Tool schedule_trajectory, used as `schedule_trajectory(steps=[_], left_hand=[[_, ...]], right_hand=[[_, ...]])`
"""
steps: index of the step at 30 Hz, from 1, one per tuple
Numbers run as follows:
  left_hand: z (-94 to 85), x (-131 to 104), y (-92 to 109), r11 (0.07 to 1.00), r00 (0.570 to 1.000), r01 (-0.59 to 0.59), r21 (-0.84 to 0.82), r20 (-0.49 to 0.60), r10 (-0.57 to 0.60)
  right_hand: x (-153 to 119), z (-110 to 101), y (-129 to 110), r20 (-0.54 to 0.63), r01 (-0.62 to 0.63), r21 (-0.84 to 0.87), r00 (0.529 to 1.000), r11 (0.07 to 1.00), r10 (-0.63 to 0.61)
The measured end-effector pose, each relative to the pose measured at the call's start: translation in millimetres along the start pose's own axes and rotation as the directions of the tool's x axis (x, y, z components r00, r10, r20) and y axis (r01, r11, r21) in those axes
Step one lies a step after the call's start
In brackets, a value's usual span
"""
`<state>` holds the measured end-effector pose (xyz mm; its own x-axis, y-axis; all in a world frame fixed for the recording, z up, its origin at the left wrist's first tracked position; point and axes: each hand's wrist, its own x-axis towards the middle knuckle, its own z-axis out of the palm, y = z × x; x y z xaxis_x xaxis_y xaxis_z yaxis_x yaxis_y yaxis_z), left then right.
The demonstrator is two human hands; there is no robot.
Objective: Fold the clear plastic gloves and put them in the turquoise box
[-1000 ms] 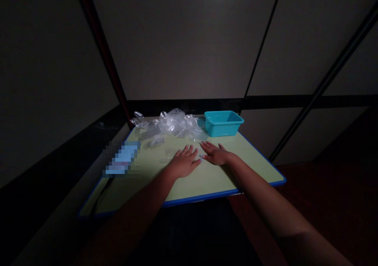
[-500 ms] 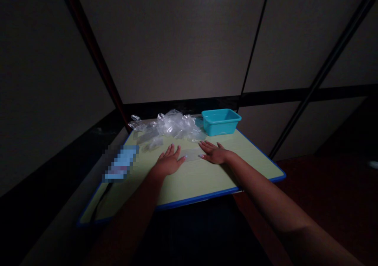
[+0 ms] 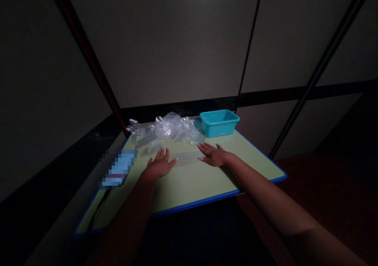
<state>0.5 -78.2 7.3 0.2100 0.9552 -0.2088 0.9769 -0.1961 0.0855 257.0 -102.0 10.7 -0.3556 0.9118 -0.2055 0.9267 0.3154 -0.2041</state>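
Note:
A clear, flat plastic piece (image 3: 187, 158) lies on the pale yellow table (image 3: 195, 183) between my two hands. My left hand (image 3: 161, 165) rests flat at its left end, fingers spread. At the right end my right hand (image 3: 213, 155) lies palm down with its fingers stretched out. Behind them is a crumpled heap of clear plastic bags (image 3: 173, 127). To the right of the heap stands a turquoise basket (image 3: 220, 124), which shows nothing inside from this angle.
A blurred-out, light blue object (image 3: 119, 169) lies at the table's left edge, with a dark strap (image 3: 99, 211) running down from it. The table has a blue rim. Dark wall panels (image 3: 177, 41) rise right behind it.
My left hand has slid to the left, widening the gap between my hands and showing more of the clear plastic. My right hand has barely moved. The view has shifted slightly.

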Motion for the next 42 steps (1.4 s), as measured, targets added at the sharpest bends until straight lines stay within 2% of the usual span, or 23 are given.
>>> schedule_trajectory(steps=[2,4,8,11,17,22,32,42], left_hand=[[0.4,4,-5,1.0,0.998,0.012,-0.005,-0.064,-0.012],[-0.6,10,-11,1.0,0.981,0.015,-0.02,-0.194,-0.018],[-7.2,19,-23,0.996,0.9,-0.017,-0.09,-0.435,-0.024],[-10.2,23,-28,0.989,0.865,-0.037,-0.141,-0.5,-0.039],[-2.7,28,-32,0.986,0.895,0.022,-0.163,-0.436,-0.092],[2.2,30,-30,0.978,0.896,0.077,-0.196,-0.416,-0.154],[1.6,30,-26,0.968,0.922,0.012,-0.251,-0.372,-0.108],[5.5,41,-34,0.892,0.907,-0.138,-0.43,-0.417,-0.061]], right_hand=[[1,2,1,-0.006,0.005,-0.001,1.0,1.0,-0.005],[2,3,1,-0.006,0.002,-0.003,1.0,1.0,-0.002],[1,2,-1,-0.005,-0.016,0.003,1.0,1.0,0.016],[1,2,-1,-0.017,-0.013,0.013,1.0,1.0,0.013],[1,2,-1,-0.015,-0.016,-0.001,1.0,1.0,0.016],[1,2,-1,-0.008,-0.014,-0.01,1.0,1.0,0.014],[1,1,-1,-0.014,-0.009,-0.014,1.0,1.0,0.009],[2,1,-1,-0.011,-0.012,-0.008,1.0,1.0,0.012]])
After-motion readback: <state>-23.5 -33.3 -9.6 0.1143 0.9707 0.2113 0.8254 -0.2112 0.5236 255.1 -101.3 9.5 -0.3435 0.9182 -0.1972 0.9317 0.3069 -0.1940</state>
